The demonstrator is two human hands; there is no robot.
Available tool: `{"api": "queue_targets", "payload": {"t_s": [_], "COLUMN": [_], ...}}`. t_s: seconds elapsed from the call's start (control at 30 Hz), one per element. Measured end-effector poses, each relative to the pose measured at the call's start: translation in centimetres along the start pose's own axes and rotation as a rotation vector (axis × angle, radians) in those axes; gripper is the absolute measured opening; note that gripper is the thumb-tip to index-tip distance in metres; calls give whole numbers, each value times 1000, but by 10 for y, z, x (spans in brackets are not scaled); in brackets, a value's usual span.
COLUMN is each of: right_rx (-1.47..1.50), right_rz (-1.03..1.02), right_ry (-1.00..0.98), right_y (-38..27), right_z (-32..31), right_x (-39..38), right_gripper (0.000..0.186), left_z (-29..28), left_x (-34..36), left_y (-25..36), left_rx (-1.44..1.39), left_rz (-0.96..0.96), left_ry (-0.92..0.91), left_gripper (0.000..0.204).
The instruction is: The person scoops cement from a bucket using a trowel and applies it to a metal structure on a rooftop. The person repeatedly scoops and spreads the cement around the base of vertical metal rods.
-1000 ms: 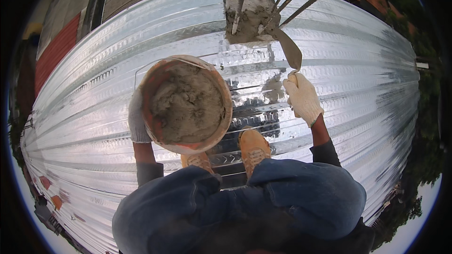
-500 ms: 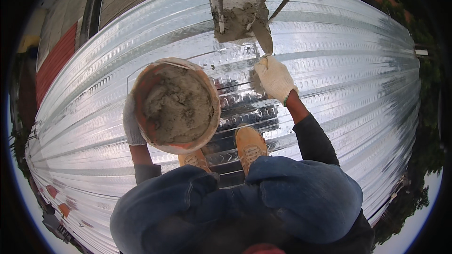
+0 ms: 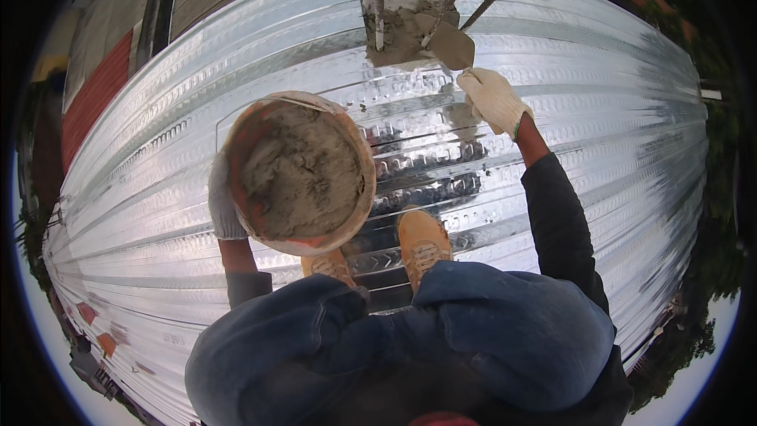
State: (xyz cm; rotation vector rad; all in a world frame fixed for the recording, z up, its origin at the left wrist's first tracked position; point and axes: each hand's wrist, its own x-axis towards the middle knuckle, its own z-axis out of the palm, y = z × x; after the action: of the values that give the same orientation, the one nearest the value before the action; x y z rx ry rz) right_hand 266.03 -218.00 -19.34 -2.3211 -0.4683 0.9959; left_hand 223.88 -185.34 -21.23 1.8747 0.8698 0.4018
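Ridged silver sheeting [image 3: 615, 118] surrounds a round orange mortar bucket [image 3: 315, 245]; the gloved left hand [image 3: 222, 203] touches its left side, fingers hidden from me; beyond its right, the gloved right hand [image 3: 495, 101] clenches a grey trowel [image 3: 454, 47].

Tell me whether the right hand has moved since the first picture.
Yes: the right hand has moved forward, nearer the mortar patch.
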Motion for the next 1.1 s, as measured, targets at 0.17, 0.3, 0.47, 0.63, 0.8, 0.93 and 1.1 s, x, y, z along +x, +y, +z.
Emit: {"api": "queue_targets", "payload": {"t_s": [0.17,0.3,0.47,0.63,0.8,0.93,1.1], "right_rx": [94,184,-119,-240,-224,-140,-77], "right_rz": [52,77,-73,-160,-94,-120,-91], "right_ry": [131,101,122,197,214,161,155], "right_y": [4,17,-4,-16,-32,-44,-60], "right_z": [28,52,60,76,103,118,120], "right_x": [-34,-79,-103,-52,-29,-30,-25], "right_gripper": [51,50,43,39,40,41,46], "left_z": [-4,-9,-3,-7,-13,-3,-12], "left_x": [2,7,5,3,3,0,-4], "left_y": [-18,-25,9,-6,-52,-10,-34], "left_rx": [-30,-109,216,230,-319,306,239], "left_rz": [-23,-36,151,153,-143,135,68], "left_ry": [22,-2,-88,-66,68,-24,43], "left_gripper": [50,50,52,52,52,52,53]}}
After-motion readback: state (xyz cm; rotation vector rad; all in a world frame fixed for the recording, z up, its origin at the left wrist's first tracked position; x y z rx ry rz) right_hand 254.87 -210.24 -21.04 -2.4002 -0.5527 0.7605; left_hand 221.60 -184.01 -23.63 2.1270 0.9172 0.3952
